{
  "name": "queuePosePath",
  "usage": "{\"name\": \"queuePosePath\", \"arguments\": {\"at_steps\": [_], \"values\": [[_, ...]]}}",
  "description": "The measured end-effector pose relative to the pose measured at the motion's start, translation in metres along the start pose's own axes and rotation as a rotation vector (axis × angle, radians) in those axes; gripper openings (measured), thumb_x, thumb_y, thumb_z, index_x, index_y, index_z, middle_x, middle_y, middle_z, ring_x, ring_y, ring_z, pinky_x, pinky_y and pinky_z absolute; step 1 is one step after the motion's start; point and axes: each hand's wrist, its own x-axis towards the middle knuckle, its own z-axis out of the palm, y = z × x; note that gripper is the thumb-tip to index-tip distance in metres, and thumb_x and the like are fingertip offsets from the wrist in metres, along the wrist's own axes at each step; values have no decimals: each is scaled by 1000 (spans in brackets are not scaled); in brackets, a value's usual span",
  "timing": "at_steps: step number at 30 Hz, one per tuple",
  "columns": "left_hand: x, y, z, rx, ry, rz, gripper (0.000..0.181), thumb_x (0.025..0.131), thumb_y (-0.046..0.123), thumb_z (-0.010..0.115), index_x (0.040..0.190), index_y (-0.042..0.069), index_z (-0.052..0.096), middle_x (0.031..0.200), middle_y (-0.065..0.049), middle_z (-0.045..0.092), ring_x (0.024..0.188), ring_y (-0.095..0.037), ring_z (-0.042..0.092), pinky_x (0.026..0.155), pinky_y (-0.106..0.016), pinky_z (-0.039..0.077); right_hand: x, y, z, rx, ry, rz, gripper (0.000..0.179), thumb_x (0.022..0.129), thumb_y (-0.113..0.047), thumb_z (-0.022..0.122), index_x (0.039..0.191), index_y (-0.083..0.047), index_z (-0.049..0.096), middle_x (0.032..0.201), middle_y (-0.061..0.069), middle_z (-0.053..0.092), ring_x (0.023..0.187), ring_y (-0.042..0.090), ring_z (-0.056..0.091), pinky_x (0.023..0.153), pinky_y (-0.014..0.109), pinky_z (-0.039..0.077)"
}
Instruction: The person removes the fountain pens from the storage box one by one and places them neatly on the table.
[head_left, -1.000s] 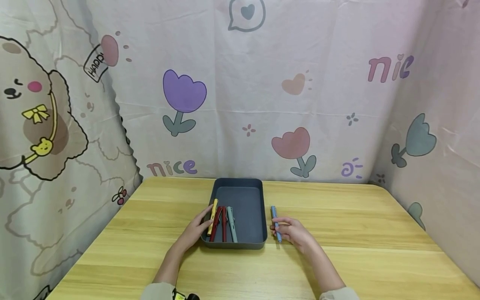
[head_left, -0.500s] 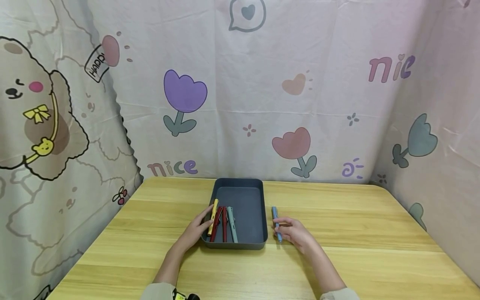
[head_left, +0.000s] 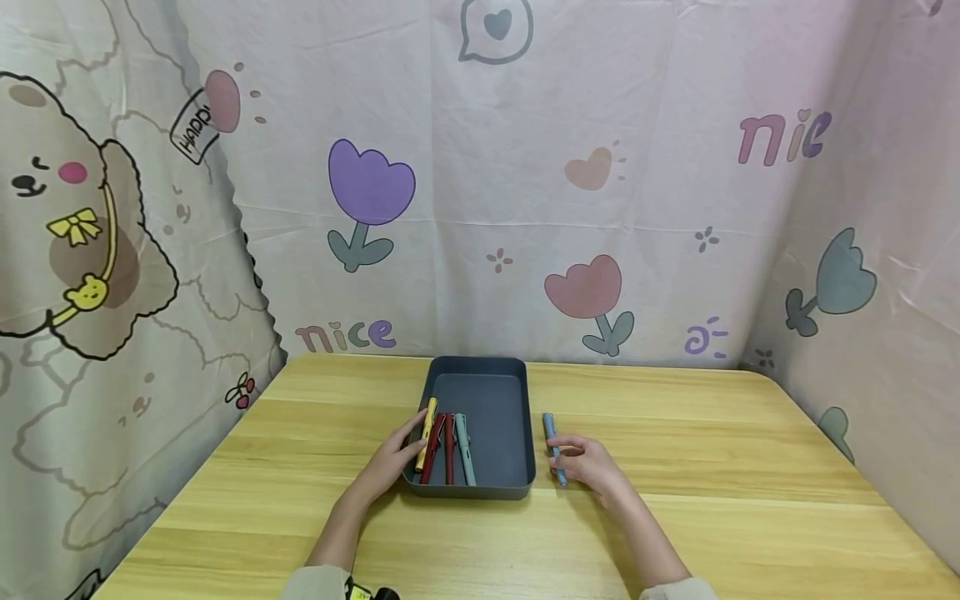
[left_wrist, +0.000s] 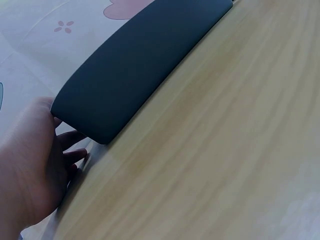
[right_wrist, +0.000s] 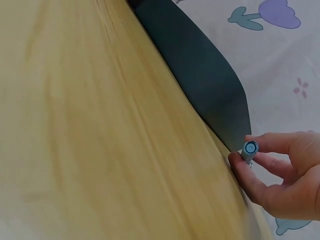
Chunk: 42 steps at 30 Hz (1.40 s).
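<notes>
While the left hand holds the left wall of the tray, its thumb bent over the rim, the right hand pinches a blue pen between thumb and fingertips, just beside the tray's right wall. Whether that pen touches the table is hard to tell. In the tray's near left part, a yellow pen, two red pens and a green pen lie in a row. A printed cloth hangs behind.
</notes>
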Motion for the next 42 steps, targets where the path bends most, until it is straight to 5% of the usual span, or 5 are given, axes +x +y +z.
{"name": "queuePosePath", "arguments": {"at_steps": [8, 20, 27, 42], "values": [[7, -22, 1, 15, 12, 18, 50, 97, 14, 48, 144, 5, 31, 146, -23, 22, 132, -38, 17, 104, -54, 16, -1, 0, 4, -96, 47, -7, 36, 80, 9, 61, 116, 12, 55, 92, 17, 60, 74, 19, 60, 66, 31, 51], [8, -24, 1, 6, 1, 16, 51, 97, 12, 47, 144, 3, 29, 146, -23, 20, 133, -39, 16, 104, -55, 15, -1, 1, 11, -159, 115, -81, 33, 76, 15, 62, 108, 15, 57, 88, 19, 56, 70, 20, 58, 62, 34, 53], [8, -25, 2, 11, 16, 20, 50, 97, 12, 47, 143, 5, 32, 145, -22, 24, 132, -38, 18, 104, -54, 17, -1, 1, 13, -282, 162, -106, 31, 73, 12, 66, 104, 9, 63, 87, 14, 59, 71, 19, 58, 61, 31, 52], [6, -24, 1, 12, 12, 17, 52, 97, 13, 48, 144, 5, 29, 146, -23, 22, 132, -40, 17, 103, -57, 16, 0, 1, 11, -425, 162, -136, 31, 74, 6, 68, 105, 6, 65, 93, 13, 62, 79, 23, 62, 63, 32, 51]]}}
